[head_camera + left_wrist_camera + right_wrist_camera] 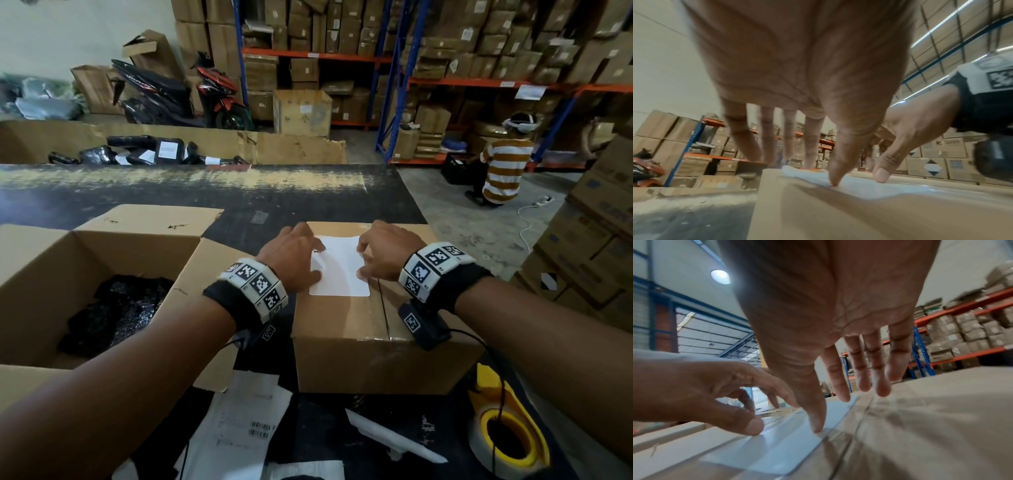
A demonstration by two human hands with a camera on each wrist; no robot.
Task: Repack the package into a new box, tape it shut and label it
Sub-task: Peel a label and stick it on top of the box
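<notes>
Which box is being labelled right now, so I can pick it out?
On the black table, two brown boxes stand side by side. It is the closed box on the right, under both hands. Unlike the open box holding black packages, its flaps are shut and a white label lies on top.

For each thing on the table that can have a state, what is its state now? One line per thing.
small box: closed, flaps down, taped along the seam
white label: lying flat on top of the small box
left hand: fingers straight, thumb pressing the label
right hand: thumb pressing the label
large box: open, dark wrapping inside
tape dispenser: lying on the table, not held
</notes>
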